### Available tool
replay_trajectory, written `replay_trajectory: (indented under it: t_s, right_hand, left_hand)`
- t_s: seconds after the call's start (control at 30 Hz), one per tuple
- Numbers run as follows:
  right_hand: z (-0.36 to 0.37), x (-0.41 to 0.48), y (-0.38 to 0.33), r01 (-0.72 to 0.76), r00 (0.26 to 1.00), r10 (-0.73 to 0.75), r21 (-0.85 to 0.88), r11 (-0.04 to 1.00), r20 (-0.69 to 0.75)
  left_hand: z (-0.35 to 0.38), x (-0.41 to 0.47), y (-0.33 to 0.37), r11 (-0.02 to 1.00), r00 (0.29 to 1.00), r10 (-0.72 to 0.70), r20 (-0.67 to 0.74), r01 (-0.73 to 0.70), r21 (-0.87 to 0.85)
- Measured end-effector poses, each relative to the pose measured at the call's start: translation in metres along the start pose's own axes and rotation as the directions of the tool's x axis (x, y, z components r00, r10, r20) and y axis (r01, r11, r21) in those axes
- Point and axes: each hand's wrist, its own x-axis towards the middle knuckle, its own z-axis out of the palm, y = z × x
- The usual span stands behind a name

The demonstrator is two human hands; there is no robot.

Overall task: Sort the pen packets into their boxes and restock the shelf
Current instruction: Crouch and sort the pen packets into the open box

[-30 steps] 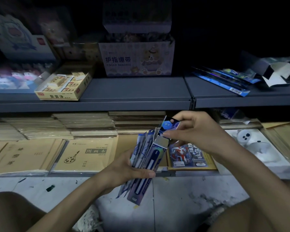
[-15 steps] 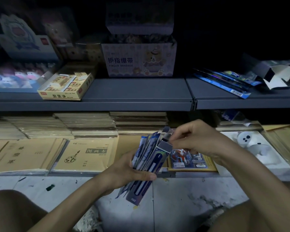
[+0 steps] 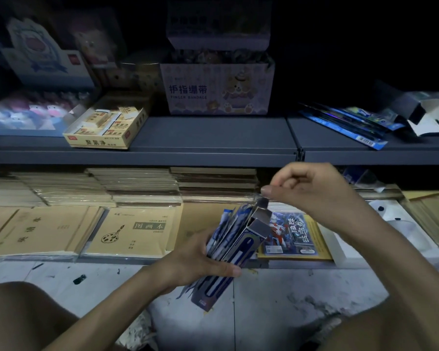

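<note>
My left hand (image 3: 200,259) grips a narrow blue pen box (image 3: 255,236) together with several blue pen packets (image 3: 227,225) fanned against its left side. The box tilts up to the right, its top flap open and its grey inside showing. My right hand (image 3: 312,191) hovers just above that open end, thumb and fingers pinched on what looks like the thin clear top edge of a packet. More blue pen packets (image 3: 352,125) lie on the grey shelf (image 3: 213,138) at the right, beside an opened dark box (image 3: 431,115).
A yellow eraser box (image 3: 104,130) and a finger-bandage carton (image 3: 216,89) stand on the shelf. Below it lie stacks of brown exercise books (image 3: 134,231) and a blue card pack (image 3: 289,234). My knees frame a stained white floor (image 3: 264,312).
My right hand brought a blue packet down to the box's open top, then rose slightly with its fingers pinched. My left hand kept hold of the box and packets.
</note>
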Motion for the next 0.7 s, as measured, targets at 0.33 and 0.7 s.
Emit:
replay_trajectory:
  t_s: [0.33,0.7]
  right_hand:
    - [0.05,-0.002,0.003,0.266,0.952,-0.13,-0.538,0.8,0.277]
    - [0.056,0.003,-0.001,0.33,0.932,-0.17,-0.553,0.765,0.321]
  left_hand:
    - [0.009,0.001,-0.004,0.994,0.994,-0.05,0.098,0.04,0.104]
    - [0.003,0.002,-0.006,0.993,0.995,-0.043,0.089,0.033,0.112]
